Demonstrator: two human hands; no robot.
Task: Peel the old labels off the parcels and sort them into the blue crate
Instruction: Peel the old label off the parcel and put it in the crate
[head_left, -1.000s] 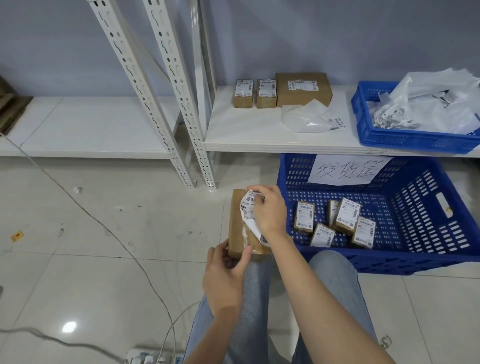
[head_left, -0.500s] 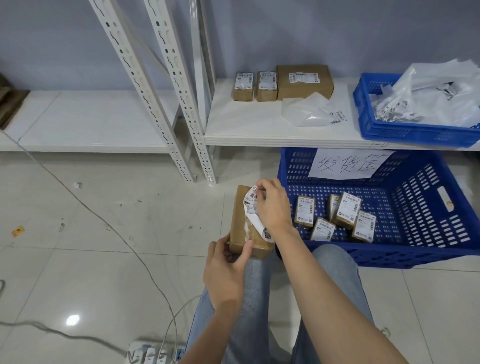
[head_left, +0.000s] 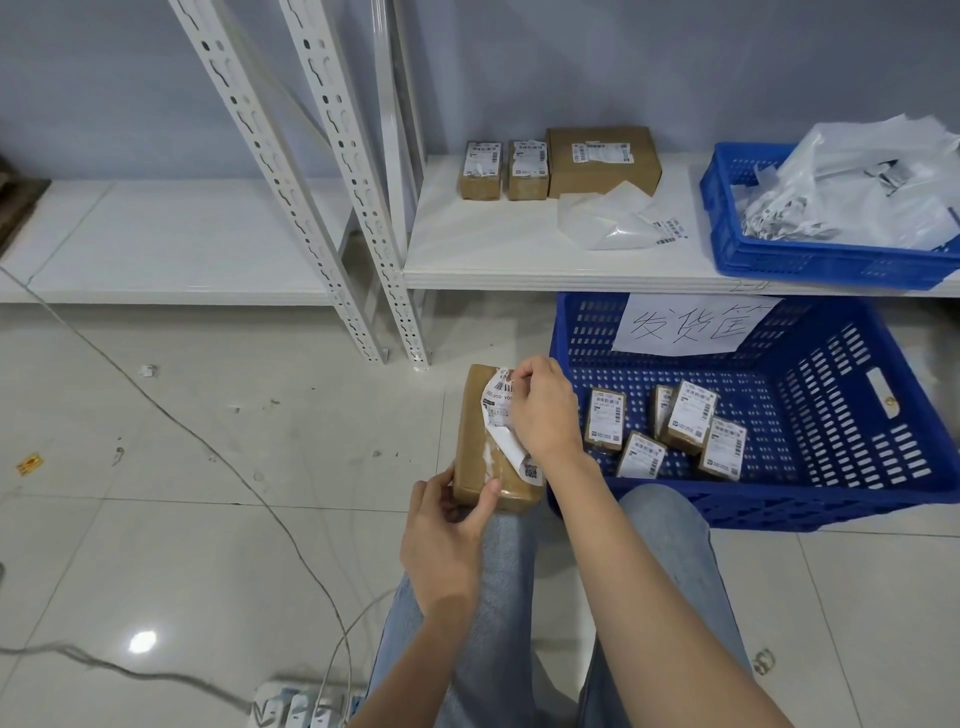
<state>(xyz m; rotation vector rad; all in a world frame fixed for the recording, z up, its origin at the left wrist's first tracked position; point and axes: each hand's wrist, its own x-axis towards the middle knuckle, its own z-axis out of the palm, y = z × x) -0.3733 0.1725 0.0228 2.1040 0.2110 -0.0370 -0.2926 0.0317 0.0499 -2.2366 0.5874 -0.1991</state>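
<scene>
One label half off, tear risk

R hand pinches old label at its far end, over the parcel. L hand grips parcel's near end, thumb on top, on the knee. Blue crate just right of R hand, 5 pkgs inside. Risk: paper residue already on tape; a fast or steep pull prob shreds label. Loose L grip = parcel slips.

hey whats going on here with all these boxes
A seated person is peeling a shipping label off a brown parcel resting on their knee. The left hand grips its near end while the right hand pinches the half-lifted label. Five small parcels lie in the blue crate; three more wait on the shelf.
</scene>
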